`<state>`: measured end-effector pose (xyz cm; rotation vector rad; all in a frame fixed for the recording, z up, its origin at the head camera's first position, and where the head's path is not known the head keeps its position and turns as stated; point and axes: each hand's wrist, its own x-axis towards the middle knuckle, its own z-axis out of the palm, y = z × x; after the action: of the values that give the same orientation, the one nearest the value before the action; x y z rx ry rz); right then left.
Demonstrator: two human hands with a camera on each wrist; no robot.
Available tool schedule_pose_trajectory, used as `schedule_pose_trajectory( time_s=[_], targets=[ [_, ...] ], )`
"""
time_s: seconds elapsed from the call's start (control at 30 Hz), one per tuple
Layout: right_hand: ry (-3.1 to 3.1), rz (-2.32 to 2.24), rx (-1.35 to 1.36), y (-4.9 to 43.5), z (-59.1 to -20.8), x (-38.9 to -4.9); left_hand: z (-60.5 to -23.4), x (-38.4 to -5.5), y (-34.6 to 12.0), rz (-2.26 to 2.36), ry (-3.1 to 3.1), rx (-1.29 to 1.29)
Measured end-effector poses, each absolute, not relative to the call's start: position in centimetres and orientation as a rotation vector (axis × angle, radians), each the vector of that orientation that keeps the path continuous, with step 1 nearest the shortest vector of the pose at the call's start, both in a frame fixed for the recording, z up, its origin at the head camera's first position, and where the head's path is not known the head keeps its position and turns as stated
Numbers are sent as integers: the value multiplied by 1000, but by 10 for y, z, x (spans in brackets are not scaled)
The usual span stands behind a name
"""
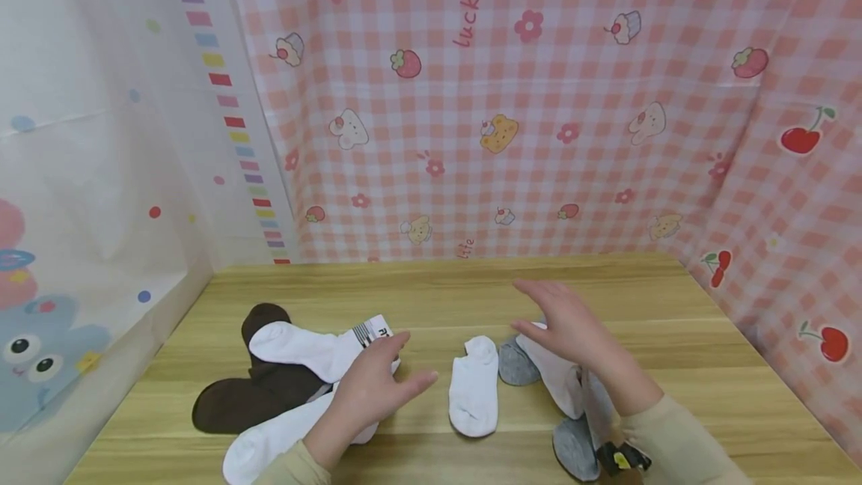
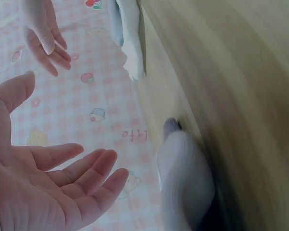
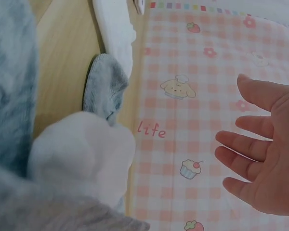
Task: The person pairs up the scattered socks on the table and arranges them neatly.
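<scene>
My left hand (image 1: 373, 384) hovers over the left pile, fingers spread and holding nothing. Beneath and beside it lie long white socks (image 1: 303, 346) with dark stripes at one cuff, crossing dark brown socks (image 1: 259, 403). In the middle a short white sock (image 1: 474, 391) lies on the wooden table. My right hand (image 1: 566, 320), also spread and holding nothing, is raised over the right pile of grey socks (image 1: 517, 364) and a white sock (image 1: 555, 380). In the right wrist view the right hand (image 3: 265, 149) stands apart from the grey sock (image 3: 103, 86). The right forearm hides part of that pile.
The wooden table (image 1: 431, 298) reaches back to a pink checked cloth (image 1: 417, 111) hanging behind it. A white patterned cloth (image 1: 101, 171) hangs on the left side. A small black and yellow item (image 1: 622, 459) shows at the right wrist.
</scene>
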<state>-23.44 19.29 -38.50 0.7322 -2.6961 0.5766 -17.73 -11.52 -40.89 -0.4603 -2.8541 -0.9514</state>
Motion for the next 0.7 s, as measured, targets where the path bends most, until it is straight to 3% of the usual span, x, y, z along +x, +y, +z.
schedule_pose_trajectory(
  time_s=[0.7],
  targets=[
    [-2811,642,924,172,-388,-249,-431,-172,-94,-1303,-2855,-480]
  ],
)
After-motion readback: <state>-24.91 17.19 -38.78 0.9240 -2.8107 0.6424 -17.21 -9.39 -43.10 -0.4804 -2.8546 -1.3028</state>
